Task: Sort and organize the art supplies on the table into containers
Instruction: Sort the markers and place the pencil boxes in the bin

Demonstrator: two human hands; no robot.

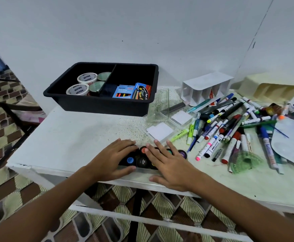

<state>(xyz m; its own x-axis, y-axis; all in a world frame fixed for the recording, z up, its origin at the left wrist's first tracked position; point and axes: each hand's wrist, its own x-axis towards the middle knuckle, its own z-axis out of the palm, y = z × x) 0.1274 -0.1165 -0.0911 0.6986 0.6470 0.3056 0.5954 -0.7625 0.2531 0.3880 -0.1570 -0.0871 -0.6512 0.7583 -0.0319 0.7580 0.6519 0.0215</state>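
Plain pale wall (142, 28) behind a white speckled table (69, 130). Floor (4, 193) patterned in brown, cream and dark tiles. Dark chair frame (15, 110) at far left; light even.

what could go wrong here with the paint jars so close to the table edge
1. The clear tray of paint jars sits right at the table edge; a pull toward the person might tip it off.
2. Both the left hand and the right hand lie flat over the jars rather than gripping, so the tray could slide unevenly.
3. The purple jar seems to sit outside the tray and may get knocked toward the marker pile.
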